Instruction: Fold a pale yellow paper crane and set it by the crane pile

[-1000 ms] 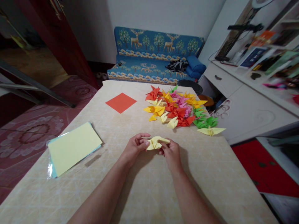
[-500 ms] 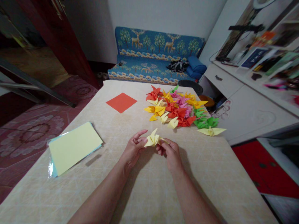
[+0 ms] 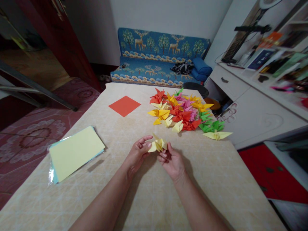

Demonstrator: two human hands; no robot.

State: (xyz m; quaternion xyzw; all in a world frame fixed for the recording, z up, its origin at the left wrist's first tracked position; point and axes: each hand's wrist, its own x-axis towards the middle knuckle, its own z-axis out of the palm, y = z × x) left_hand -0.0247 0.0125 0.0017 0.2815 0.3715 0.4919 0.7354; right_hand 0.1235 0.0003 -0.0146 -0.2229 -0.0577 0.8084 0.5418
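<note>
Above the middle of the table I hold a pale yellow origami crane (image 3: 158,145) between both hands. My left hand (image 3: 139,151) pinches its left wing between thumb and fingers, the index finger stretched out above. With thumb and curled fingers, my right hand (image 3: 172,159) grips the crane's right side, and part of that wing is hidden by the fingers. Beyond my hands lies a group of folded paper cranes (image 3: 184,115) in red, orange, pink, green and pale yellow. The nearest of these is a pale yellow crane (image 3: 177,127).
A red square sheet (image 3: 124,106) lies flat at the far left of the table (image 3: 149,199). Closer on the left is a stack of yellow and blue paper (image 3: 77,154) on a clear plastic sleeve. Behind the table stands a blue patterned sofa (image 3: 149,64); a white cabinet (image 3: 260,102) is at right.
My right hand has turned palm-up and its fingers have shifted along the right wing, which now looks bent upward. My left hand keeps its hold.
</note>
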